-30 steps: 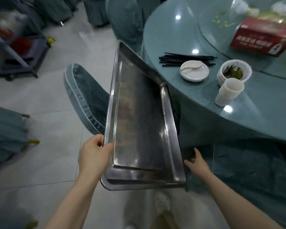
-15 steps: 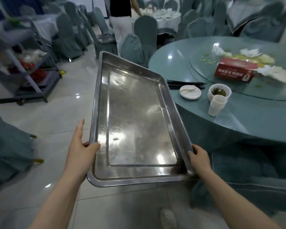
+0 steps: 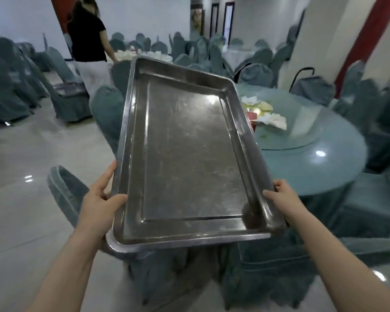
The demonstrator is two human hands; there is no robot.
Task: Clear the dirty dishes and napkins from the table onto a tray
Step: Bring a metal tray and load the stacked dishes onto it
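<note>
Since half a second ago the tray (image 3: 189,158) has lifted higher in the frame and now hides the near edge of the round table (image 3: 313,158) at right, covering the bowl, saucer and cups seen earlier, so only the crumpled napkins (image 3: 271,119) on its glass turntable show. Held in the air at centre frame, it runs lengthwise away from the person, far short end tipped toward the upper left. Left hand (image 3: 99,203) grips the near left rim, thumb over it; right hand (image 3: 279,197) grips the near right rim.
</note>
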